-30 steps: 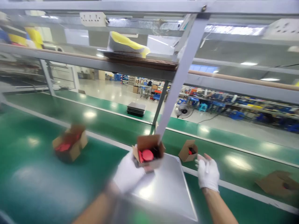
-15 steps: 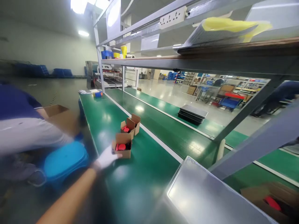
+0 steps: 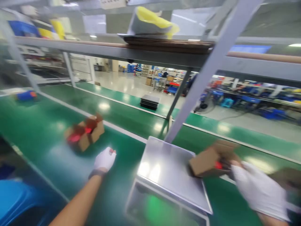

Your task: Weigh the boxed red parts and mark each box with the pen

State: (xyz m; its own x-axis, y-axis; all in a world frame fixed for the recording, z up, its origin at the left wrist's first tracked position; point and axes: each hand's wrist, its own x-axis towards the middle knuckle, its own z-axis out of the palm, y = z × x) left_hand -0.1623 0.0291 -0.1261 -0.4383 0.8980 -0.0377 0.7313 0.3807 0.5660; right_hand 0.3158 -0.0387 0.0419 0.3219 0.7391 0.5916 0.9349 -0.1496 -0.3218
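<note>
My right hand (image 3: pixel 256 185), in a white glove, grips an open cardboard box (image 3: pixel 204 163) with something red and black inside. The box is tilted over the right edge of the metal plate of a bench scale (image 3: pixel 169 166). Left of the scale, my left hand (image 3: pixel 105 160), gloved with bare fingertips, hovers over the green bench top (image 3: pixel 127 157) with its fingers curled and nothing visible in them. Beyond it stand open cardboard boxes (image 3: pixel 84 141) with red items inside, blurred by motion. A green glow shows under the scale's clear front cover.
A slanted grey post (image 3: pixel 211 69) rises behind the scale to a shelf (image 3: pixel 105 51). Flat black trays (image 3: pixel 150 102) lie stacked on the far strip. A blue stool (image 3: pixel 14 197) is at lower left. Another box (image 3: pixel 287 179) is blurred at the right edge.
The view has swung right. My left hand has let go of the box it held and moved away from it. My right hand has come into view, holding a box at the scale.
</note>
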